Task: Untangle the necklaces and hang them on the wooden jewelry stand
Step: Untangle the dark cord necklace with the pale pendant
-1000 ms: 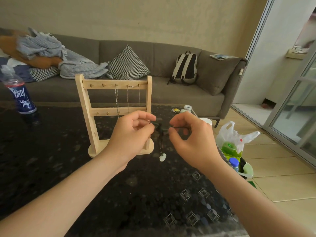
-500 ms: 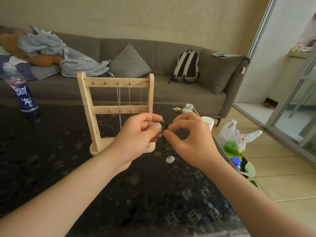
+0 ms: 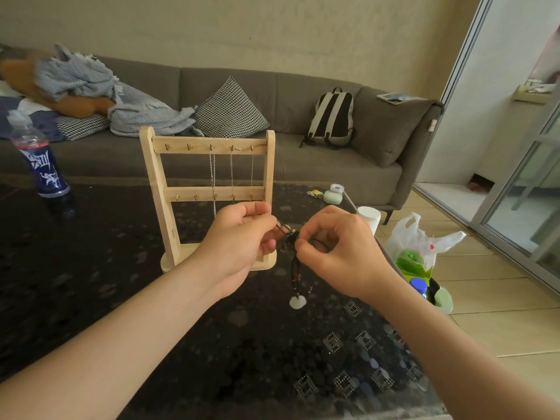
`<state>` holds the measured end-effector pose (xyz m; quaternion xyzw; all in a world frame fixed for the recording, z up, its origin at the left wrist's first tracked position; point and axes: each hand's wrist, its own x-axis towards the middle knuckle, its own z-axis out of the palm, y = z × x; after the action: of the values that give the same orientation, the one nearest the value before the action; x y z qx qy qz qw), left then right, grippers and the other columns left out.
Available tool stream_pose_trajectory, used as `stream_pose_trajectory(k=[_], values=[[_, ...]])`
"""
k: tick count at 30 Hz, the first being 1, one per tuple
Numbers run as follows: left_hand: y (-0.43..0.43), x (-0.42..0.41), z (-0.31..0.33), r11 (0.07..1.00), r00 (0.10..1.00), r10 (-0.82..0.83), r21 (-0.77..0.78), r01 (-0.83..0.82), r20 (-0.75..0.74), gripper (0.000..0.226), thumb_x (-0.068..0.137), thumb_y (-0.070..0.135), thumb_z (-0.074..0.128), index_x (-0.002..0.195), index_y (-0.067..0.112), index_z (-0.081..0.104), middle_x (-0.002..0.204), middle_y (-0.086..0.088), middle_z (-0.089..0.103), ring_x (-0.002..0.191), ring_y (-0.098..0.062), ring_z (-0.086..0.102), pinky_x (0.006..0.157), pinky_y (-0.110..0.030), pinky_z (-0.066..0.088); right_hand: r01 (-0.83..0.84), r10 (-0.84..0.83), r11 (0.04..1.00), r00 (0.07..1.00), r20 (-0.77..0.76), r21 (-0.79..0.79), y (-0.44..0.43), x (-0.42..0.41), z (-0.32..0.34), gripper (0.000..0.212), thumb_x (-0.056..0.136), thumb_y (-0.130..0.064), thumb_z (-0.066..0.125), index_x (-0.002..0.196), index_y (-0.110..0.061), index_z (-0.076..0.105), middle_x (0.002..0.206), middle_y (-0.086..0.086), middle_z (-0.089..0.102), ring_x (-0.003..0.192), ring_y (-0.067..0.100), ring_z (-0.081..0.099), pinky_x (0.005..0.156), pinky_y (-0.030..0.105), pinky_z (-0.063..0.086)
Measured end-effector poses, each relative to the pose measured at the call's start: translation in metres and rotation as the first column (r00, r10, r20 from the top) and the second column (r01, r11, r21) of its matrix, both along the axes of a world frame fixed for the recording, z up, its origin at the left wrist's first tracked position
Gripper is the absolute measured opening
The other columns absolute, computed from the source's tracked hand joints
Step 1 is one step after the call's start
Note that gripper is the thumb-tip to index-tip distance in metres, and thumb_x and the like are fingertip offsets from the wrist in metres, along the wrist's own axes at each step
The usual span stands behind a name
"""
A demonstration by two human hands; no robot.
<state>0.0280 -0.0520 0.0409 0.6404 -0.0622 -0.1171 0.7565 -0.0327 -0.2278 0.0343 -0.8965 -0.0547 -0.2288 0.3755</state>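
Grey sofa (image 3: 303, 168) along beige wall (image 3: 272, 31). Dark patterned table (image 3: 91, 298) in front of it. Tan tile floor (image 3: 500, 298) on right, glass sliding door (image 3: 533, 189) there, daylight coming through.

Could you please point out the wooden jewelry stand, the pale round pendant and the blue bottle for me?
wooden jewelry stand (image 3: 188, 190), head view, on its lower crossbar.
pale round pendant (image 3: 297, 301), head view, on its flat face.
blue bottle (image 3: 42, 165), head view, on its printed label.

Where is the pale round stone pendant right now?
In the head view, the pale round pendant hangs mid-frame on a black cord necklace pinched by the left hand and right hand, near the base of the wooden jewelry stand.
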Motion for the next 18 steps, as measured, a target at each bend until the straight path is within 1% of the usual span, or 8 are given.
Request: stream_pose_trajectory(k=[4,8,10,11,13,15,16,18], values=[[-0.001,0.0,-0.001,0.996,0.998,-0.057,0.064,0.055,0.033,0.021,0.106,-0.001,0.055,0.12,0.012,0.066,0.095,-0.015,0.065,0.087,-0.024,0.06,0.062,-0.029,0.044,-0.04,0.048,0.997,0.994,-0.102,0.073,0.0,-0.001,0.003,0.018,0.088,-0.015,0.078,0.075,-0.027,0.074,0.088,-0.011,0.07,0.057,0.007,0.062,0.057,0.021,0.048],[0.001,0.0,0.002,0.985,0.99,-0.119,0.135,0.108,0.077,0.024,0.109,0.001,0.051,0.117,0.014,0.069,0.091,-0.009,0.06,0.083,-0.019,0.055,0.06,-0.027,0.041,-0.099,0.138,0.973,0.973,-0.183,0.209,0.002,-0.002,0.005,0.015,0.094,-0.012,0.074,0.081,-0.019,0.075,0.08,-0.011,0.072,0.06,0.008,0.06,0.058,0.018,0.047],[0.001,0.0,0.003,0.991,0.991,-0.124,0.053,0.121,0.045,0.025,0.11,0.0,0.049,0.119,0.011,0.069,0.088,-0.009,0.06,0.079,-0.016,0.056,0.06,-0.026,0.041,-0.082,0.14,0.949,0.974,-0.176,0.306,0.002,-0.003,0.006,0.015,0.095,-0.011,0.073,0.081,-0.017,0.076,0.073,-0.007,0.07,0.061,0.008,0.059,0.059,0.02,0.048],[0.001,0.0,0.005,0.988,0.989,-0.146,-0.045,0.146,0.003,0.025,0.11,-0.001,0.047,0.121,0.008,0.067,0.086,-0.009,0.058,0.075,-0.014,0.057,0.06,-0.026,0.04,-0.06,0.133,0.928,0.976,-0.175,0.368,0.002,-0.003,0.007,0.014,0.095,-0.012,0.073,0.081,-0.014,0.076,0.071,-0.002,0.07,0.06,0.008,0.058,0.057,0.021,0.047],[0.001,-0.002,0.009,0.93,0.963,-0.25,-0.3,0.211,-0.098,0.024,0.11,-0.002,0.043,0.123,0.005,0.062,0.083,-0.008,0.057,0.07,-0.012,0.057,0.062,-0.027,0.038,-0.018,0.13,0.867,0.973,-0.192,0.498,0.005,-0.003,0.009,0.015,0.094,-0.014,0.073,0.08,-0.008,0.074,0.068,0.006,0.068,0.061,0.011,0.055,0.058,0.025,0.044],[0.001,-0.004,0.012,0.851,0.926,-0.352,-0.46,0.254,-0.139,0.024,0.109,-0.001,0.04,0.122,0.007,0.059,0.08,-0.006,0.056,0.069,-0.013,0.056,0.063,-0.027,0.038,0.002,0.16,0.785,0.966,-0.206,0.619,0.01,-0.001,0.009,0.02,0.09,-0.014,0.071,0.07,-0.011,0.069,0.064,0.009,0.065,0.07,0.024,0.053,0.07,0.04,0.041],[0.0,-0.004,0.012,0.847,0.924,-0.358,-0.463,0.26,-0.137,0.024,0.109,-0.001,0.04,0.121,0.007,0.059,0.079,-0.006,0.056,0.069,-0.013,0.056,0.065,-0.028,0.04,0.015,0.171,0.743,0.962,-0.212,0.67,0.012,0.0,0.009,0.027,0.091,-0.012,0.069,0.064,-0.014,0.066,0.06,0.007,0.063,0.072,0.027,0.052,0.075,0.044,0.039],[-0.001,-0.006,0.01,0.915,0.958,-0.269,-0.337,0.223,-0.096,0.022,0.109,0.001,0.046,0.122,0.007,0.064,0.081,-0.006,0.058,0.074,-0.015,0.059,0.072,-0.032,0.049,0.048,0.171,0.689,0.959,-0.226,0.724,0.013,0.002,0.009,0.043,0.096,-0.005,0.065,0.056,-0.021,0.061,0.054,0.001,0.058,0.07,0.028,0.054,0.08,0.046,0.04]])
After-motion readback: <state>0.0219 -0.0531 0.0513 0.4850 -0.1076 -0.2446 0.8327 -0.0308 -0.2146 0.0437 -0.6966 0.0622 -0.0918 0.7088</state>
